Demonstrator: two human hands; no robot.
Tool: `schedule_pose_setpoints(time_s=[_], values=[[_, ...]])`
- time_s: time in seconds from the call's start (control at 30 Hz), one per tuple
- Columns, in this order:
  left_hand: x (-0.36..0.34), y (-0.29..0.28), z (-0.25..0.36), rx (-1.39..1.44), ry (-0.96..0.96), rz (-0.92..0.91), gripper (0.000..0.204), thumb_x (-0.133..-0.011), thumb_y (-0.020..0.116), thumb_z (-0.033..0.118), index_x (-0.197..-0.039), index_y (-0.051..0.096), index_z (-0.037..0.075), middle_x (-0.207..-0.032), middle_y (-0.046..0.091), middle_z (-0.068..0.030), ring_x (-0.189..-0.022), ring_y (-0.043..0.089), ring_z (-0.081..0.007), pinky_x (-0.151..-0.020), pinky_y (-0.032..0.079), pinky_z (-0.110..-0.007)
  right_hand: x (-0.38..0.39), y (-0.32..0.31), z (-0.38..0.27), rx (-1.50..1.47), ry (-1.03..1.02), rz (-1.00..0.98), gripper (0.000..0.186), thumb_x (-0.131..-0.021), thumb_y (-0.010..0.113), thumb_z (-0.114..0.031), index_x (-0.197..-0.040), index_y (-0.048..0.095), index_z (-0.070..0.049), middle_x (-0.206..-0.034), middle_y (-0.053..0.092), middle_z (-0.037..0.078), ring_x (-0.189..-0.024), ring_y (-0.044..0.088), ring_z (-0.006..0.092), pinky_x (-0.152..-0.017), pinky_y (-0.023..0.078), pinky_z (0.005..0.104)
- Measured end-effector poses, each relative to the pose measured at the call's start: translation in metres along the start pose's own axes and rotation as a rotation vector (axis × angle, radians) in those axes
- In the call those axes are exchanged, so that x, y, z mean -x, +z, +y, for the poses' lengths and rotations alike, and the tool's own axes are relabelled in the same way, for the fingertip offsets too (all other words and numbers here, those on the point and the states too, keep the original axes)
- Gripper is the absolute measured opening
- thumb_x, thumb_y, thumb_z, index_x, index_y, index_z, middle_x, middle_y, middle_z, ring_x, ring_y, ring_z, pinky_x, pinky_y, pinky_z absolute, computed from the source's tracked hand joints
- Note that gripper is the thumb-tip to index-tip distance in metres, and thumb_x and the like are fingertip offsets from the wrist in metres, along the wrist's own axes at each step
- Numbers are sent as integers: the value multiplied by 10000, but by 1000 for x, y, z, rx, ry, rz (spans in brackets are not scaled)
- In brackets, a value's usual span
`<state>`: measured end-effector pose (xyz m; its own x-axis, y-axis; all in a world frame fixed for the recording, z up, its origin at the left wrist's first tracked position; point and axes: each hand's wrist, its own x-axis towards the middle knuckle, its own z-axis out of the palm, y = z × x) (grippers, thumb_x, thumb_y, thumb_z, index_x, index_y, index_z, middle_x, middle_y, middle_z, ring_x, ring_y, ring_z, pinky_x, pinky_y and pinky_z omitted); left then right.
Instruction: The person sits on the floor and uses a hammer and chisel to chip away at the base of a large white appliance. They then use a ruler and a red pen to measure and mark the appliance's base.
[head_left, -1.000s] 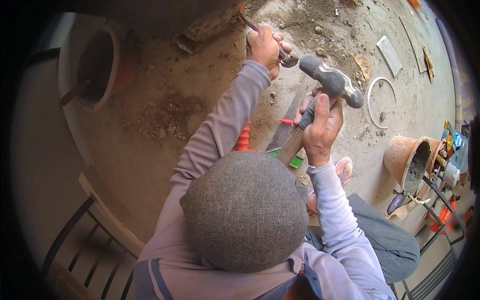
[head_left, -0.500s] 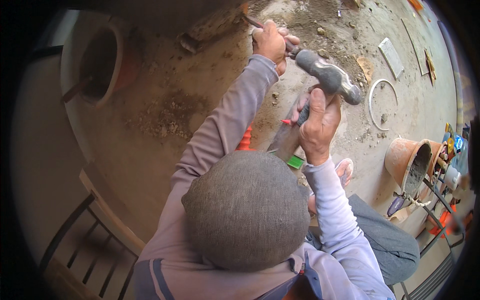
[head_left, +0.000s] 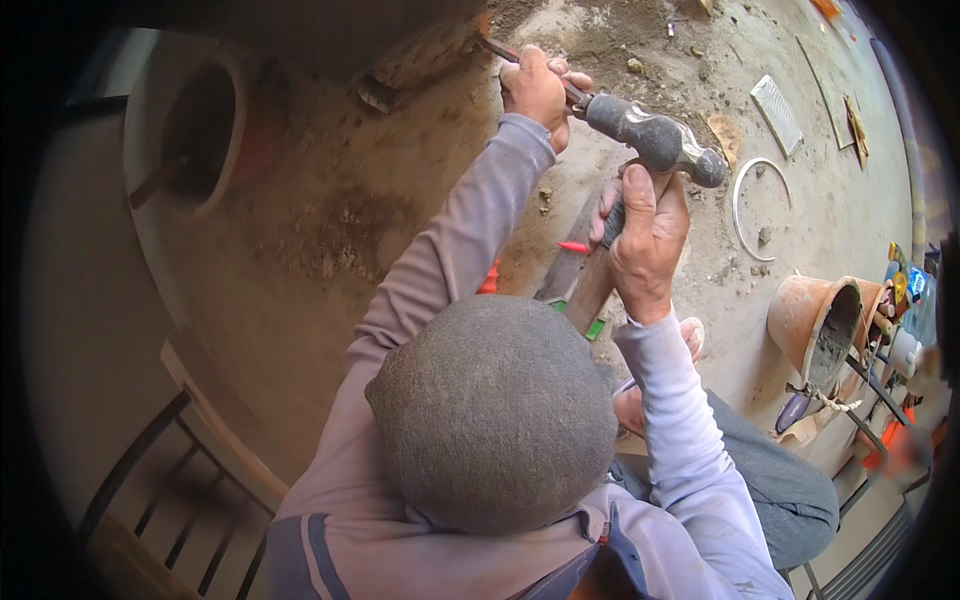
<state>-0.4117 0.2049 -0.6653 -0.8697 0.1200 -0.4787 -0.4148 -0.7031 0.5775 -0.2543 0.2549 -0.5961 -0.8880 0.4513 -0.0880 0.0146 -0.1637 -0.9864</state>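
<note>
My left hand (head_left: 535,95) is closed around a metal chisel (head_left: 497,47). The chisel slants up and left, its tip at a dark, broken edge by the top of the view. In my right hand (head_left: 648,240) is a ball-peen hammer (head_left: 655,138), gripped by its handle. One face of the hammer head meets the chisel's butt end, just beyond my left fingers. Below my right hand lies a long brownish bar (head_left: 590,285) with a green piece (head_left: 595,329) at its near end. A red pointed thing (head_left: 573,247) shows beside the bar.
Rubble and dust (head_left: 345,235) lie on the floor. A large bucket (head_left: 240,125) stands at left, a mortar bucket (head_left: 795,310) at right near tools. A white ring (head_left: 738,205) and a pale slab (head_left: 777,115) lie at upper right. A grey cap (head_left: 495,415) hides the lower middle.
The hammer head has tilted slightly and sits closer against the chisel's end. My right hand has shifted a little to the right; my left hand keeps its hold, moving only slightly.
</note>
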Motion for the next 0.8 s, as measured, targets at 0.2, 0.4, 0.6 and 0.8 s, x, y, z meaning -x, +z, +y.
schedule_pose_setpoints(time_s=[0.2, 0.4, 0.6, 0.8], values=[[-7, 1, -4, 82, -26, 55, 126, -906, 372, 196, -949, 346, 80, -691, 477, -41, -507, 540, -193, -489, 467, -347, 1, 5, 1, -29, -66, 32, 207, -984, 459, -246, -980, 430, -40, -690, 482, 34, -481, 480, 88, -420, 397, 223], [-13, -20, 2, 20, 26, 111, 108, -884, 366, 186, -842, 384, 88, -678, 458, -47, -535, 510, -180, -515, 458, -321, 3, 7, 6, -97, 30, 62, 247, -985, 457, -287, -981, 429, -41, -697, 489, 47, -477, 486, 104, -413, 406, 237], [19, -17, -1, 54, -86, 60, 99, -913, 448, 164, -845, 423, 97, -718, 476, -43, -553, 453, -127, -485, 429, -271, 2, -1, 9, -76, 134, 35, 240, -990, 449, -278, -986, 427, -39, -695, 490, 46, -472, 488, 113, -414, 412, 242], [1, -18, 0, 101, -44, 108, 82, -916, 427, 166, -852, 418, 116, -713, 467, -27, -509, 423, -118, -441, 390, -257, 7, 0, 12, -9, 156, -46, 232, -993, 444, -266, -981, 429, -35, -686, 488, 46, -472, 486, 112, -428, 415, 238]])
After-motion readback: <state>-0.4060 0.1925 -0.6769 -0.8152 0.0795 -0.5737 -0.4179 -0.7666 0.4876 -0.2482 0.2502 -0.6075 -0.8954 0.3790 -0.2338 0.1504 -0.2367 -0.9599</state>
